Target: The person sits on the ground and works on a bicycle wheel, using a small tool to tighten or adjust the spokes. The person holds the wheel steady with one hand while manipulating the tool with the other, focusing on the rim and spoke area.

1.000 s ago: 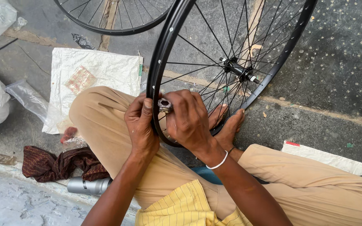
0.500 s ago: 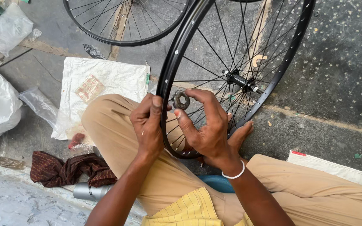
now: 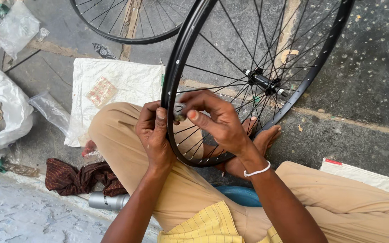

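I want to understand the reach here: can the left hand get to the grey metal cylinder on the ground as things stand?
Probably yes. The grey cylinder lies beside the left thigh, with open ground above it, but the left hand is now at the wheel rim.

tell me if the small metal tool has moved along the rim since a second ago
Cannot tell: the camera itself shifted. The small metal tool sits at the rim between both hands, near the left knee, much as before.

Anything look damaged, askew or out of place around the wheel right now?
Nothing stands out. The black wheel rim looks round with its spokes in place, and the left hand and right hand pinch a small metal tool at it.
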